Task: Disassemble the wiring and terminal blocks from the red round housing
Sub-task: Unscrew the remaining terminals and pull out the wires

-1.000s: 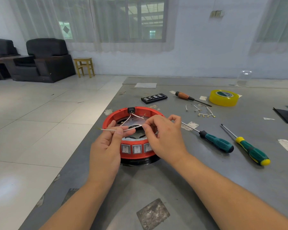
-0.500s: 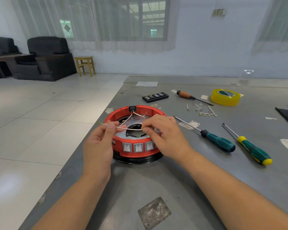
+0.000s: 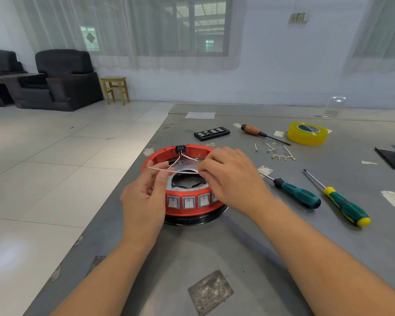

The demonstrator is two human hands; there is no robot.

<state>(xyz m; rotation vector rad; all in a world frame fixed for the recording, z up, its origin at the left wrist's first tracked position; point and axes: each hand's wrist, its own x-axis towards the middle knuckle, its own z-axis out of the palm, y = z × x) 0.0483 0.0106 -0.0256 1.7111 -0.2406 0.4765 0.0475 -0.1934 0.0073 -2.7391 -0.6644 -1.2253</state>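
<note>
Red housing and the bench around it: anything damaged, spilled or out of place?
Nothing looks damaged or spilled. The red housing sits flat on the grey table. Both hands pinch one white wire taut across its opening: left hand, right hand. Loose wire pieces lie near the yellow tape roll.

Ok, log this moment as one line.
left hand: pinches thin white wire | right hand: pinches same wire | red round plastic housing: on grey table, wires attached
</note>
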